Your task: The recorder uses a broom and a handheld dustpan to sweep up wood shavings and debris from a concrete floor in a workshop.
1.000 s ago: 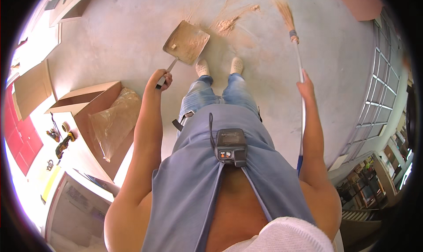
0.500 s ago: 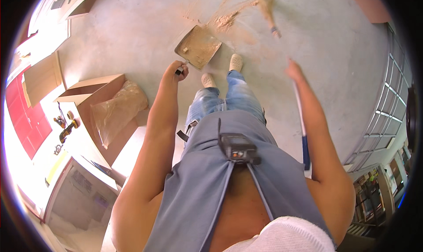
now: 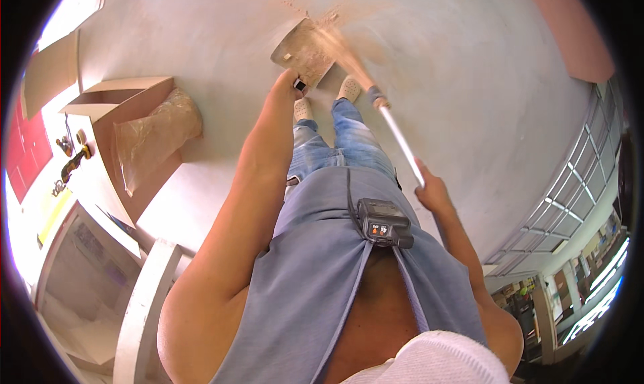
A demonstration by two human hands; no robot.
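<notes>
A broom (image 3: 400,137) with a pale handle and straw-coloured bristles slants across the floor, my right hand (image 3: 433,189) closed round its handle. Its bristles, smeared by motion, lie over the open edge of a dustpan (image 3: 295,47). Tan sawdust and a small light block rest in the pan. My left hand (image 3: 296,82), with a dark square at the wrist, is closed at the pan's near end; the fingers and the pan's grip are mostly hidden. More sawdust (image 3: 333,15) lies just beyond the pan.
My light clogs (image 3: 349,88) stand close behind the pan. To the left are an open wooden box (image 3: 144,125) with a clear plastic bag (image 3: 161,132) and a yellow-black power tool (image 3: 75,161). A metal grid frame (image 3: 570,176) stands at the right.
The broom has swung left and nearer, bringing its bristles from the far right of the sawdust onto the pan. My right hand has dropped nearer my body. The far sawdust heap looks smaller.
</notes>
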